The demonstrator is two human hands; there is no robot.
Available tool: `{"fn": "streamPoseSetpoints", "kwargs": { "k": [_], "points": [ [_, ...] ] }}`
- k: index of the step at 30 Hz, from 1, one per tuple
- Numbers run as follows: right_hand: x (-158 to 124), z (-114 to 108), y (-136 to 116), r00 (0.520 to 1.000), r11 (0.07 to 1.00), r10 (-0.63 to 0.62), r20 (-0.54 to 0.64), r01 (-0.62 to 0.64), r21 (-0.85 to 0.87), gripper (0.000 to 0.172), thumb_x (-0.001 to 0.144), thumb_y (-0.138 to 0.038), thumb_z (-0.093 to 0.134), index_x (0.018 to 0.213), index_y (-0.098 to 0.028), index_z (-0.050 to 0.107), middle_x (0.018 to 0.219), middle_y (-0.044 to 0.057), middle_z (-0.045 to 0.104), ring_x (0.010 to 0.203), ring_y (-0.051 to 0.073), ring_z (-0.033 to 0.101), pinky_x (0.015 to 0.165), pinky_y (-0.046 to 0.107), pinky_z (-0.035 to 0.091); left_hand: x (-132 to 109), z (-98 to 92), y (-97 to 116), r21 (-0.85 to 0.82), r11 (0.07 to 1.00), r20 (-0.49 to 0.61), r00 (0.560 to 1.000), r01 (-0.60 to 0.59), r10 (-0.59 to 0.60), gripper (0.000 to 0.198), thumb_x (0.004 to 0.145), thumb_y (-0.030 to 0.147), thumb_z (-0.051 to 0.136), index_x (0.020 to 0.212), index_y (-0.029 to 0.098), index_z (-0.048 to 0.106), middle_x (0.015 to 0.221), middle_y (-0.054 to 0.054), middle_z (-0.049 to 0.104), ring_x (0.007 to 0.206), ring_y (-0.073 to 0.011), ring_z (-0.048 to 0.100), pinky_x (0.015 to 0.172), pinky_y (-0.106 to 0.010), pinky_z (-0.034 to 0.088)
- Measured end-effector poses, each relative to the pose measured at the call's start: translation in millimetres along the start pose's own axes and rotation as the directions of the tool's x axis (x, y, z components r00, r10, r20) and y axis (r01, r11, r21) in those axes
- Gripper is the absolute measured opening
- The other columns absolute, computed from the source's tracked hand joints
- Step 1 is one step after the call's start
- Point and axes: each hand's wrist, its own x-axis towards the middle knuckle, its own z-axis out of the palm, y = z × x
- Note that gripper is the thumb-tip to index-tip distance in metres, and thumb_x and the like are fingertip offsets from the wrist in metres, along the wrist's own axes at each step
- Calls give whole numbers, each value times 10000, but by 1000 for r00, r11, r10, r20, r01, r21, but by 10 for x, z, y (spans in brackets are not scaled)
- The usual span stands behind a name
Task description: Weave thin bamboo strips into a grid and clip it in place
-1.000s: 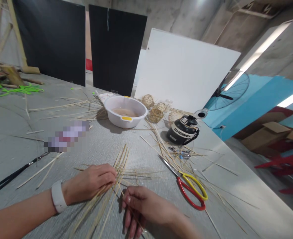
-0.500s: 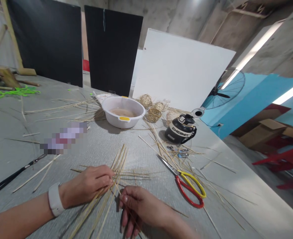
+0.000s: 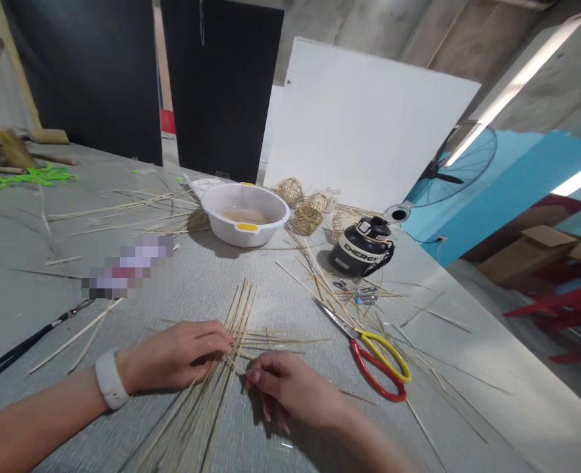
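Thin bamboo strips [image 3: 244, 305] lie crossed on the table, one bundle running toward me and others crossing it sideways to the right. My left hand [image 3: 182, 351], with a white band on its wrist, is closed on the crossing, its fingertips pressing the strips. Just right of the bundle, my right hand [image 3: 295, 387] has its thumb and index finger pinched together, the other fingers curled beneath. Whatever its fingertips hold is too small to make out. Scissors [image 3: 357, 338] with one red and one yellow handle lie to the right of it.
Behind stands a white basin [image 3: 246, 233] of water, with woven balls [image 3: 290, 190] beside it. A black jug [image 3: 362, 249] has its lid up. Loose strips [image 3: 433, 374] lie on the right. A blurred item [image 3: 130, 266] with a black strap lies left.
My right hand has moved slightly up and right, its fingers more curled. My left hand stays at the crossing. The sideways strips reach further right, and the camera view has shifted slightly.
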Motion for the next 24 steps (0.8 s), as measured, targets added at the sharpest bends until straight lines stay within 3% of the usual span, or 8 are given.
{"fn": "streamPoseSetpoints", "kwargs": {
  "k": [8,13,18,24],
  "points": [
    [-17,-43,-77,996,989,-18,-87,5,-148,184,871,-210,469,784,-151,620,500,-42,465,388,72,365,374,197,260,-25,35,-42,19,999,-34,998,-47,47,173,871,102,521,1002,168,614,1041,-77,709,956,-163,676,832,-251,537],
    [-27,-18,-74,974,955,-146,-172,93,-280,199,874,-210,478,706,-160,573,568,-20,505,493,85,426,472,212,314,-34,36,-41,15,998,-29,998,-55,55,199,845,95,522,976,174,649,1032,-73,726,944,-167,689,826,-263,553],
    [-77,-14,-124,977,939,-147,-154,89,-331,252,920,-258,438,714,-168,554,589,-26,495,488,83,407,471,218,289,-11,2,-36,-25,993,-35,993,-112,112,186,838,90,531,943,166,665,1016,-85,742,925,-172,704,807,-257,565],
    [-92,-22,-121,934,780,-326,-148,177,-600,218,898,-175,476,762,-175,646,718,23,638,644,128,517,586,247,330,10,-24,-38,-91,987,-19,991,-133,132,201,816,79,553,951,158,679,1037,-105,737,940,-196,704,808,-274,574]
  ]
}}
